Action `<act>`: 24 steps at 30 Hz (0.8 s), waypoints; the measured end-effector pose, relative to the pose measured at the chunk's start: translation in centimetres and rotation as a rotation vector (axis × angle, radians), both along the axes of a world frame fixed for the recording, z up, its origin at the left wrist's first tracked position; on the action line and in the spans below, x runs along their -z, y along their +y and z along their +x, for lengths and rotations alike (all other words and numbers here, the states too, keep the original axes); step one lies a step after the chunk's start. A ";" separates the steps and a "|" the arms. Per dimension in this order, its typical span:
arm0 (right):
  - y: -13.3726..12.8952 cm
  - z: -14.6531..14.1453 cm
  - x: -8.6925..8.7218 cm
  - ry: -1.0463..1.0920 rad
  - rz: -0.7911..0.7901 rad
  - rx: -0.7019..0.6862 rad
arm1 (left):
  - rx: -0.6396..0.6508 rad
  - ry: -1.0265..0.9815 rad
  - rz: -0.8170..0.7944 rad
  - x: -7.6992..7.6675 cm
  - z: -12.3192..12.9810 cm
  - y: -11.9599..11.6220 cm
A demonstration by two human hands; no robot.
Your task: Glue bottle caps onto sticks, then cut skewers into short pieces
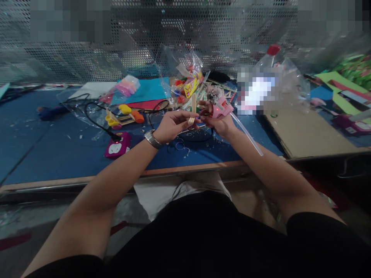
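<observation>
My left hand [173,124], with a metal watch on its wrist, pinches a small bundle of wooden sticks [194,105] above the blue table. Close against it on the right, my right hand [218,120] is closed round a pink glue gun [222,108] that has a small lit orange light. A long translucent glue stick [247,134] trails from the gun's back over my right forearm. The fingertips of both hands nearly meet at the sticks, and the gun's nozzle is hidden.
A purple power socket [118,145] with a black plug stands at left, near a stick model [124,117] with yellow and orange parts. Behind lie plastic bags, blue paper [150,90] and cables. Cardboard [307,131] and a red-capped bottle [273,50] are at right.
</observation>
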State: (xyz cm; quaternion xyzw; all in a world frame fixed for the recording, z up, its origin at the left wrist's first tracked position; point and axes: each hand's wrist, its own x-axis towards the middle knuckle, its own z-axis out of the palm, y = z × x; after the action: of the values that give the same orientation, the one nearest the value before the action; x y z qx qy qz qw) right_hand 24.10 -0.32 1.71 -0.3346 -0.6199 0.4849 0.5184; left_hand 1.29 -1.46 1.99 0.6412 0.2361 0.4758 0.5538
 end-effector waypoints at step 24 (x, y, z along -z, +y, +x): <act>0.3 0.3 1.0 -0.077 0.054 -0.043 | -0.228 0.144 0.269 0.6 -0.1 0.8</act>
State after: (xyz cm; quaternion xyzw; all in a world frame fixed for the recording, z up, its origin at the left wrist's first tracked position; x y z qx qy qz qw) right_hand 24.44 0.00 0.66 -0.3253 -0.6594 0.4657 0.4924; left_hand 1.15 -0.64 1.38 0.7108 0.2804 0.5158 0.3873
